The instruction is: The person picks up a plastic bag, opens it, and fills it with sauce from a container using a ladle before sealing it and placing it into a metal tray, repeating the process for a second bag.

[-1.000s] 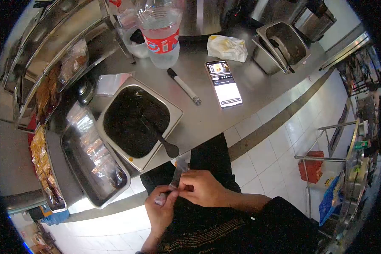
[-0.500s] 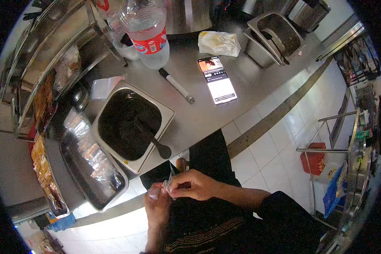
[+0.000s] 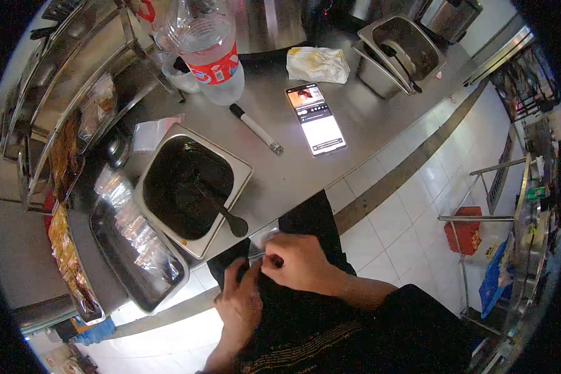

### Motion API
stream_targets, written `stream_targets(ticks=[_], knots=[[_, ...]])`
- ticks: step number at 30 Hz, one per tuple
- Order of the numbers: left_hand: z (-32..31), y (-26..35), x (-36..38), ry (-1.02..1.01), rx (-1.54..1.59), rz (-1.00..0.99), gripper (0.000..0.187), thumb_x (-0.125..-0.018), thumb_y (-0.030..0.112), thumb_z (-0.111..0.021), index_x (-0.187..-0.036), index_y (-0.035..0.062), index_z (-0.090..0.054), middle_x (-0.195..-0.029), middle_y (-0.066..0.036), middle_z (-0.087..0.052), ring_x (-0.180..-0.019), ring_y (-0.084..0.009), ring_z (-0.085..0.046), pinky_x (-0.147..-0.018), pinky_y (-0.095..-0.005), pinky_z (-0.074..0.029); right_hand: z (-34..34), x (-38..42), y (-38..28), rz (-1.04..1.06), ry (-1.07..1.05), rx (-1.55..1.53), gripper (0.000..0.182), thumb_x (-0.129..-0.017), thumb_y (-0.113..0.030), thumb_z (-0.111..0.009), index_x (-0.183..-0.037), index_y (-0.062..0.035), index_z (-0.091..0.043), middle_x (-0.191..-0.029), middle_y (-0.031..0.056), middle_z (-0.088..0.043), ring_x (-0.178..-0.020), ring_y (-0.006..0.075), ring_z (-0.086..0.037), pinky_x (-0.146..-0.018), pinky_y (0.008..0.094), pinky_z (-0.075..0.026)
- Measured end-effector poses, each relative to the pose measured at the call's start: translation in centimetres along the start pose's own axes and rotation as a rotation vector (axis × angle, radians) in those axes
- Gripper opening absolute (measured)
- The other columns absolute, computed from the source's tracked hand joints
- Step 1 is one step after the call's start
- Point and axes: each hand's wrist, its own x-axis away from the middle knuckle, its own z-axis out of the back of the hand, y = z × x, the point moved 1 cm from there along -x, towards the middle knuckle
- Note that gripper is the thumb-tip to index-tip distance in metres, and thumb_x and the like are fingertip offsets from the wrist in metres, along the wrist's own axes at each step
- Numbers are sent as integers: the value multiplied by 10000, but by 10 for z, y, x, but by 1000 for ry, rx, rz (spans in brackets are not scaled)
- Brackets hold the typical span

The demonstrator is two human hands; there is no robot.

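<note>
A small clear plastic bag (image 3: 265,239) is between my hands, close in front of my dark apron. My right hand (image 3: 302,263) has its thumb and fingers closed in a pinch on the bag's edge. My left hand (image 3: 238,302) meets it from the lower left, thumb and finger pinched at the same edge. Part of the bag is hidden behind the fingers. Just beyond my hands, on the counter, stands a deep steel pan (image 3: 244,198) of dark sauce. A black spoon (image 3: 233,222) rests in it, its end over the rim.
Left of the sauce lies a metal tray (image 3: 115,262) with several filled clear packets (image 3: 137,230). Across the steel counter (image 3: 274,181) are a marker (image 3: 255,129), a lit phone (image 3: 318,121), a crumpled cloth (image 3: 318,65), a large plastic bottle (image 3: 212,65) and stacked steel pans (image 3: 380,78).
My right hand has moved slightly right and up, turning its knuckles upward. My left fingers have uncurled somewhat, and the bag now shows spread above the right hand.
</note>
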Motion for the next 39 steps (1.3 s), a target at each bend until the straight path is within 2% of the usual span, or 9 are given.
stream_targets(ticks=[4, 6, 10, 14, 20, 28, 32, 38, 39], knots=[[-1, -9, 2, -25, 39, -180, 146, -869, 113, -704, -1009, 80, -679, -1191, -118, -690, -728, -231, -722, -560, -355, -572, 21, -2, 2, 26, -69, -15, 221, -749, -221, -756, -747, -59, -604, -785, 92, -638, -718, 307, -656, -642, 406, -533], [-13, -19, -1, 102, 329, -166, 82, -924, 128, -645, -936, 54, -612, -1005, -136, -701, -656, -205, -698, -514, -316, -536, 22, -1, 3, 97, -99, -80, 240, -762, -247, -776, -780, -60, -626, -800, 79, -635, -720, 296, -650, -644, 403, -534], [12, -21, 0, -26, 992, 464, 208, -998, 214, -589, -872, 61, -527, -811, -150, -689, -469, -111, -552, -432, -228, -418, 26, 5, -6, 433, -17, -61, 271, -767, -276, -812, -851, -62, -668, -818, 49, -618, -717, 237, -641, -628, 369, -536], [10, -36, 6, -41, 1377, 532, 238, -1028, 279, -557, -932, 68, -504, -636, 5, -505, -404, -79, -419, -363, -224, -305, 14, 17, 0, 476, -22, 23, 226, -771, -205, -827, -875, -66, -682, -820, 42, -612, -729, 201, -640, -616, 329, -537], [9, -36, 13, 47, 1671, 584, 256, -1018, 316, -556, -1012, 76, -467, -1272, -241, -625, -420, -29, -383, -361, -177, -306, 5, 3, -19, 390, 52, -94, 200, -773, -120, -818, -909, -71, -680, -829, 59, -619, -749, 229, -656, -663, 344, -558], [13, -38, 9, 168, 1598, 596, 376, -990, 438, -578, -1008, 82, -458, -1278, -277, -607, -436, -38, -402, -364, -192, -310, 14, -8, -24, 417, -60, -328, 244, -763, -65, -800, -975, -58, -681, -891, 88, -653, -773, 237, -670, -691, 339, -562], [8, -57, 24, 70, 1565, 380, 397, -971, 454, -606, -1019, 93, -448, -1281, -336, -579, -432, -46, -428, -360, -192, -310, 27, -22, -21, 234, 356, -310, 530, -722, -75, -864, -1173, -1, -597, -904, 76, -640, -719, 115, -596, -635, 251, -482], [4, -68, 35, 106, 1450, 337, 494, -873, 458, -746, -981, 84, -442, -1309, -389, -527, -480, -52, -489, -403, -176, -366, 21, -59, -37, 148, 319, -198, 687, -674, -157, -924, -1262, -50, -585, -914, 95, -683, -729, 103, -657, -612, 232, -535], [8, -64, 33, 137, 1382, 334, 517, -850, 462, -766, -947, 87, -424, -1305, -379, -537, -463, -51, -491, -391, -173, -363, 20, -61, -43, 166, 363, -232, 532, -739, -192, -886, -1168, -49, -605, -864, 74, -669, -629, 108, -618, -565, 261, -517]])
